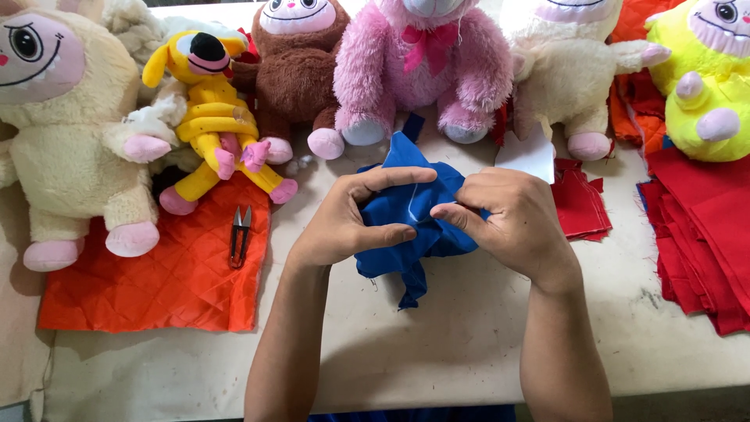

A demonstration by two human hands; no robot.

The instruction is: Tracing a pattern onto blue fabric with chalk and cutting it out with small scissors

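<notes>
1. On orange quilted fabric (156, 289), far left: small thread snips (240, 234).
2. At table (469, 344) centre: left hand (344, 223) pinching blue cloth piece (410, 227).
3. Just right: right hand (512, 223) gripping same cloth, white thread (412, 205) between fingers.

Plush toys (422, 66), thread snips (241, 234) on orange quilted fabric (156, 289), red cloth stacks (703, 227).

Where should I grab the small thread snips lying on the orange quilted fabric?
Probably from above, pinching the thread snips across the dark looped handle end nearest the person. The pointed tips face the toys, and they lie flat on the orange quilted fabric, clear of both hands.
</notes>
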